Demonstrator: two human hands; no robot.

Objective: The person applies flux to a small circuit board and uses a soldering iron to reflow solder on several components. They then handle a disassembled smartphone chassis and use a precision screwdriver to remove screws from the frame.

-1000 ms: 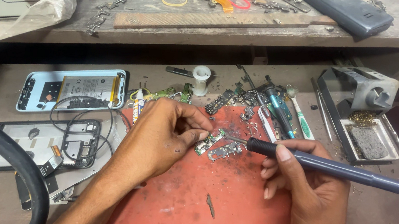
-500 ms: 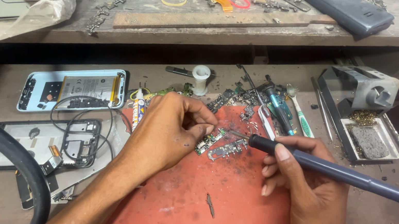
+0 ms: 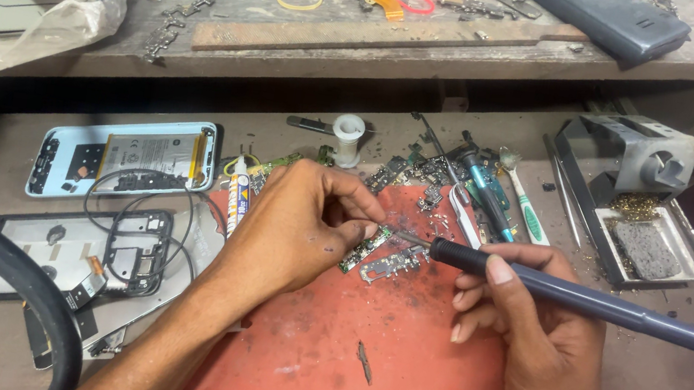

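Head view: small green circuit board (image 3: 365, 249), narrow, tilted, metal-shielded beside iron tip

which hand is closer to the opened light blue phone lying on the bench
Left. The left hand sits just right of the light blue phone. The right hand, holding the soldering iron, is farther right across the red mat.

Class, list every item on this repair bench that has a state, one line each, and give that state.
Soldering iron: held in right hand, tip at the circuit board.
Small circuit board: pinched by left hand, over the red mat.
Light blue phone: back off, insides exposed.
Dark phone frame: opened, lying flat.
Iron stand: empty.
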